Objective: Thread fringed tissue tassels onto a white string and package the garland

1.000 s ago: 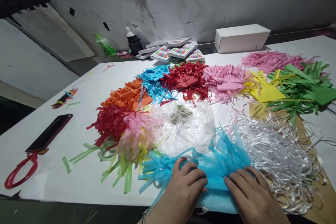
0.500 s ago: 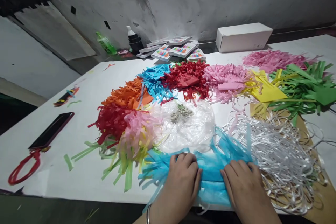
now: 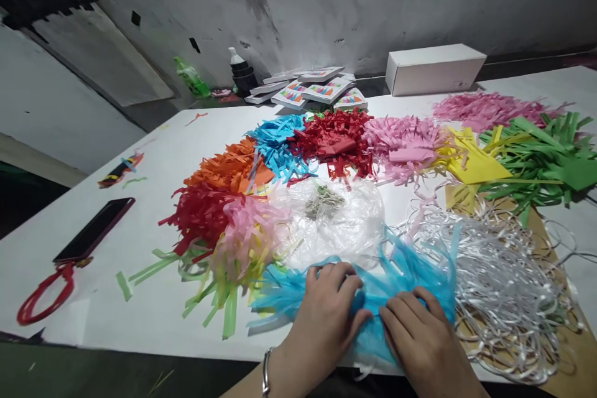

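Observation:
Light blue fringed tissue paper (image 3: 420, 261) lies at the table's front edge, its cut strips spreading left and right. Its middle is bunched between my hands. My left hand (image 3: 326, 311), a bracelet at its wrist, has curled fingers closed on the left part of the middle. Pressed close on the right is my right hand (image 3: 420, 329), fingers bent over the paper. Just behind lies a clear plastic bag (image 3: 345, 230) with a small tangle of greenish string on it. The undersides of both hands are hidden.
Fringed bundles arc behind: red (image 3: 200, 217), orange (image 3: 228, 165), blue (image 3: 280, 143), pink (image 3: 405, 143), yellow (image 3: 476, 158) and green (image 3: 545, 155). White ribbon (image 3: 504, 286) lies right, a phone (image 3: 93, 230) left. A white box (image 3: 433, 68) and printed cards (image 3: 321, 90) stand near the wall.
My hands have come closer together, the right one moving left. The flat middle of the blue paper is now more bunched, and its right strips have shifted. The view has moved slightly.

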The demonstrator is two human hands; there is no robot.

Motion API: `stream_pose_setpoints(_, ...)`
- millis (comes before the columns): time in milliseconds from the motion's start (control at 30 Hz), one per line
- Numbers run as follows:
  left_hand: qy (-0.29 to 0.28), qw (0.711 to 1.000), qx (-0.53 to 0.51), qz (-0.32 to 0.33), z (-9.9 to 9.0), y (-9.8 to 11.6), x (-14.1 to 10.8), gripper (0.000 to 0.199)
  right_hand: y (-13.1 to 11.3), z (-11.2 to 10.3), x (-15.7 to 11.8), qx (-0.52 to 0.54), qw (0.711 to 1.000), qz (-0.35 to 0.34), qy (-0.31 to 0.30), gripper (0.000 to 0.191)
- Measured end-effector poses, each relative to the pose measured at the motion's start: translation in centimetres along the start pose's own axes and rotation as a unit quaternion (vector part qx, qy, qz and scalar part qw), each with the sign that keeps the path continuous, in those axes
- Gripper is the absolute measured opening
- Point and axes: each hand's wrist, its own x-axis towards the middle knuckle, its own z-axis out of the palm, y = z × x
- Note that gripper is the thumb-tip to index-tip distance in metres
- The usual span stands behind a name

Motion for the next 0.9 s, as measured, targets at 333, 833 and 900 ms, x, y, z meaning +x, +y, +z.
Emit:
stream_pose_setpoints(333,0.079,0.99,-0.045,0.11,1.7,-0.6,-0.5,0.012,-0.4,0.6,-0.5,0.004,0.999,0.045,-0.008,0.033)
stream_pose_setpoints(833,-0.012,0.998,-0.064,-0.012,-0.2,0.7,0.1,0.01,1.2,-1.2,-1.5,-0.058,0.99,0.13,-0.013,0.029)
stream_pose_setpoints(900,-0.023,0.998,-0.045,-0.027,-0.2,0.9,0.4,0.009,1.5,-1.2,-1.2,-0.082,0.987,0.132,-0.04,0.029)
